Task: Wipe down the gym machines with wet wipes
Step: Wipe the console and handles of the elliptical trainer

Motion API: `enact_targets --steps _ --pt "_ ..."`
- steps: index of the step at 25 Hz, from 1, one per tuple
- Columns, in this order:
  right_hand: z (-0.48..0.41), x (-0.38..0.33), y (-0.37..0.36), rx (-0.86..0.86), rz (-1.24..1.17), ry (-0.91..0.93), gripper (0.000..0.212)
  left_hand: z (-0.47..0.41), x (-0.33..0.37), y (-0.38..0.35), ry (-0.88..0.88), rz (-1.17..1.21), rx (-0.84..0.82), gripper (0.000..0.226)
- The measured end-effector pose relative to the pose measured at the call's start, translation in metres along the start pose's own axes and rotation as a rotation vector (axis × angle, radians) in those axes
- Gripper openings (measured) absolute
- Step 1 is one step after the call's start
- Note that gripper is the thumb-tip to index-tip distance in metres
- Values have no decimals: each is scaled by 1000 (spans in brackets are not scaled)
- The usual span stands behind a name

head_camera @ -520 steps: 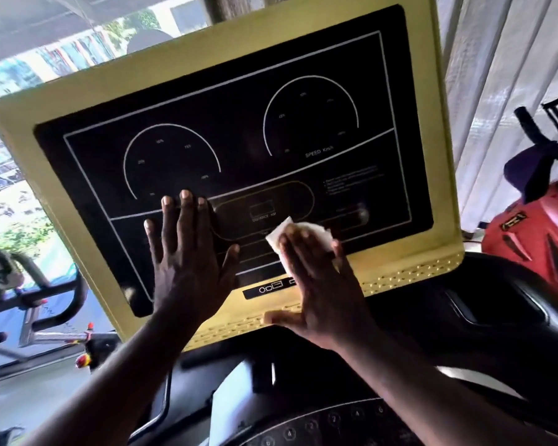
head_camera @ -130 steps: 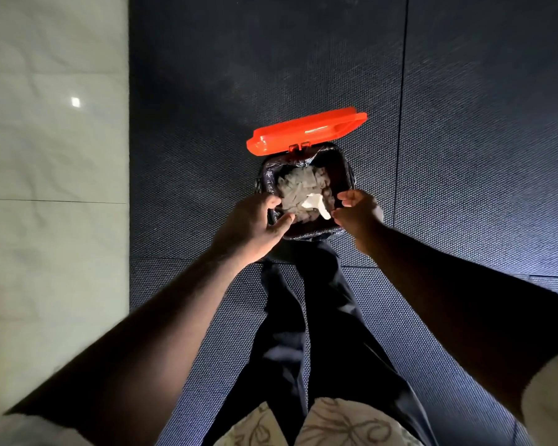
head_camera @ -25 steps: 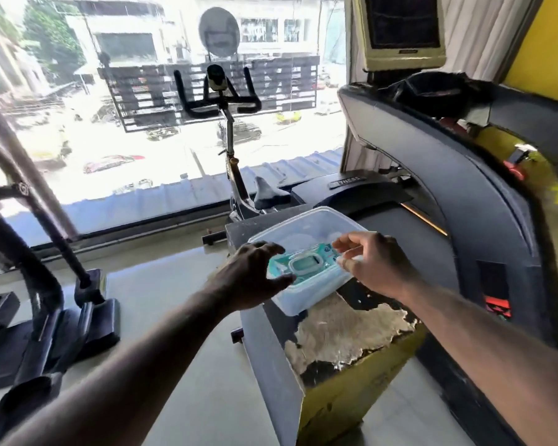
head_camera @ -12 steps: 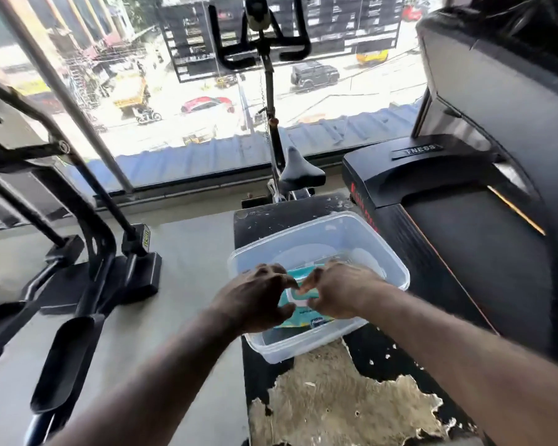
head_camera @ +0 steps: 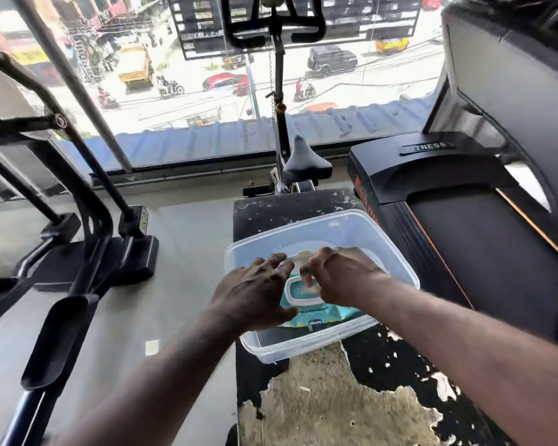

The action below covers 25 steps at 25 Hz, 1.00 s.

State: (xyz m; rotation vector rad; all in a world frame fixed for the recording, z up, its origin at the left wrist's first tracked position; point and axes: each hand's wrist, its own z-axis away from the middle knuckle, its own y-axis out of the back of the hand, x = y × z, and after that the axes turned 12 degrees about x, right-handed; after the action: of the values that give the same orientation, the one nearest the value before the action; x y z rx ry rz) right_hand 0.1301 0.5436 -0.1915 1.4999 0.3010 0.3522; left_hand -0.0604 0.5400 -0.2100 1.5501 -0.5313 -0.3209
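- A person's left hand [head_camera: 255,294] and right hand [head_camera: 339,278] work at a teal wet-wipe pack [head_camera: 316,312], which lies in the near half of a clear plastic tub [head_camera: 397,252].
- The tub sits on a worn black bench [head_camera: 335,413], filling most of its width, with its near-left corner at the bench's left edge.
- The left hand is released, its fingers splayed and slightly bent over the pack's left end, with the thumb against the near side.
- The right hand's fingers curl down at the pack's white oval opening [head_camera: 295,292]. Whether they pinch a wipe cannot be told.
- A second ago both hands held the pack up at the tub's rim; it is now down inside.
- Half a second ago the fingertips met over the lid and hid it. The hands have since parted a little, baring the white ring.
- A treadmill [head_camera: 464,220] runs just beside the bench's right edge, and an exercise bike saddle [head_camera: 306,164] stands beyond its far edge.
- A black elliptical [head_camera: 78,220] stands well apart to the left, before a window onto a street.
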Motion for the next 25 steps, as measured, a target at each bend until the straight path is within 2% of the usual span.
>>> enact_targets --steps 2,8,11,14,17,21,25 --pt "-1 0 -6 -37 38 3 17 1 1 -1 -5 -25 16 94" --pt "-9 -2 -12 18 88 92 17 2 1 -3 4 -3 84 101" --pt "-13 -3 -8 -7 55 139 5 1 0 -4 4 -2 97 101" --pt "-16 -4 -10 -35 59 163 16 1 -1 -5 2 -8 104 102" --pt "-16 -3 -14 -16 67 196 4 2 0 -5 -6 -16 115 99" --pt "-16 6 -21 -12 -68 76 14 1 0 -5 0 -17 127 98" --pt "-18 11 -27 29 -148 0 15 1 -1 -5 2 -8 135 99"
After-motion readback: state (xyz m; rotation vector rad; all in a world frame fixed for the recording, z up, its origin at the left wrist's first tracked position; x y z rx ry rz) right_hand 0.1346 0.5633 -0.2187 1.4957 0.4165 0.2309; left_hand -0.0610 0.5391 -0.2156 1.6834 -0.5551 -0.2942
